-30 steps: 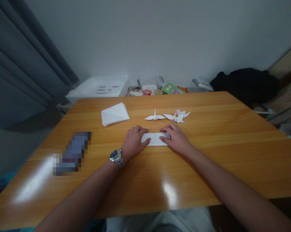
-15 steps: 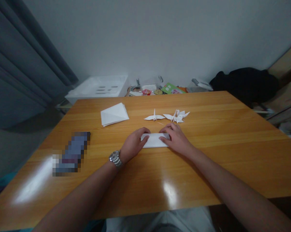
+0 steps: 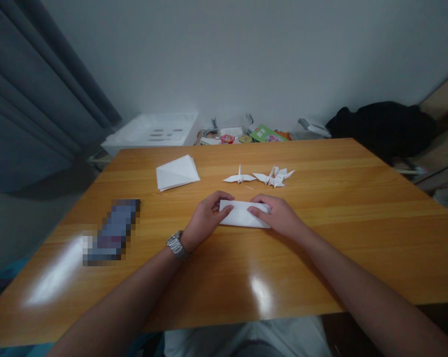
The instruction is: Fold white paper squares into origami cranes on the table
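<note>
A white sheet of paper [image 3: 242,216], folded into a narrow rectangle, is between my two hands over the middle of the table. My left hand [image 3: 208,214] grips its left end, thumb on the near face and fingers behind the far edge. At the right end my right hand [image 3: 278,213] pinches it the same way, thumb on top. Beyond the hands stand several folded white paper cranes; one crane [image 3: 239,177] is on the left, and a bunched group of cranes [image 3: 275,176] is beside it.
A stack of white paper [image 3: 177,173] lies at the back left of the wooden table [image 3: 209,287]. Nearer on the left is a blurred-out phone-like object [image 3: 114,230]. Behind the table are a white foam tray [image 3: 153,130] and a green packet [image 3: 266,133].
The folded paper has tilted toward me, showing more of its face, and its right end has shifted right with my right hand. My left thumb now lies over the paper.
</note>
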`<state>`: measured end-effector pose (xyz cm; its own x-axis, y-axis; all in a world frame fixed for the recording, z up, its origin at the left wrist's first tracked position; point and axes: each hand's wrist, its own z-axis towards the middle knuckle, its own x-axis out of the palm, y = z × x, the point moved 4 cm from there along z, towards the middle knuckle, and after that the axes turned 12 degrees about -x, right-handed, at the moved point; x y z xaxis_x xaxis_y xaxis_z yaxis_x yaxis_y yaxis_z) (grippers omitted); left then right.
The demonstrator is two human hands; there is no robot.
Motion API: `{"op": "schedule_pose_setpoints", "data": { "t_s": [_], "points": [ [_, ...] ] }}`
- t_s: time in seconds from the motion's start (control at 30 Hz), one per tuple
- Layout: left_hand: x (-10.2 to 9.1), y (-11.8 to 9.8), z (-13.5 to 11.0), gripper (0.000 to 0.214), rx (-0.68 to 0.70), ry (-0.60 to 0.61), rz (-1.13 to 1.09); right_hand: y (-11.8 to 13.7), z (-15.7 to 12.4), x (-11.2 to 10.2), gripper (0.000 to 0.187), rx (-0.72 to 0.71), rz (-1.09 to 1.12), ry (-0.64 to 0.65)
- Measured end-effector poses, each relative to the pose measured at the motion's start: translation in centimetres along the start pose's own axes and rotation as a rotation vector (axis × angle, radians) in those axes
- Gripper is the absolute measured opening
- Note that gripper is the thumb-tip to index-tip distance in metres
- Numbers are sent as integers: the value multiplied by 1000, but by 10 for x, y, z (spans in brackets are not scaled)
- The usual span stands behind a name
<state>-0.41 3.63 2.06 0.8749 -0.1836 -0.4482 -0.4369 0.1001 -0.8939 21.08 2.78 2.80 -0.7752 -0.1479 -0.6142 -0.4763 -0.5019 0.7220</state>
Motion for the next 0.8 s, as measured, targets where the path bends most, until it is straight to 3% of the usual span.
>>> {"op": "schedule_pose_setpoints", "data": {
  "t_s": [0.23, 0.8],
  "points": [
    [1, 4, 2, 30, -38, 9, -128, -1, 0, -2, 18, 25, 86, -43],
    [3, 0, 0, 29, -19, -28, -122, -3, 1, -5, 24, 40, 113, -125]
  ]
}}
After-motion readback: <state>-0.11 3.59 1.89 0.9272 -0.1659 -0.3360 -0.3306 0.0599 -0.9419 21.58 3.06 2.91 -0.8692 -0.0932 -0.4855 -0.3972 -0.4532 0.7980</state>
